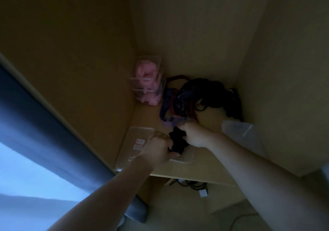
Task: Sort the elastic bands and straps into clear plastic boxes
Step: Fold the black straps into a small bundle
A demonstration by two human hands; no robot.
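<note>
We saw the left hand (pixel 158 147) and the right hand (pixel 194 134) both closed on a dark, crumpled bundle of black elastic bands (pixel 178 141), the left fingers curled round its near end and the right fingers clamped on its far end. The bundle hung just above a shallow clear plastic box (pixel 135 136) at the near left of the pale wooden desk (pixel 210 117). In the far left corner stood a stack of clear plastic boxes filled with pink bands (pixel 147 81). To its right lay a tangled pile of purple, red and black straps (pixel 195 95), with a small clear container holding purple bands (pixel 175 121) at its near edge, just beyond the right hand.
</note>
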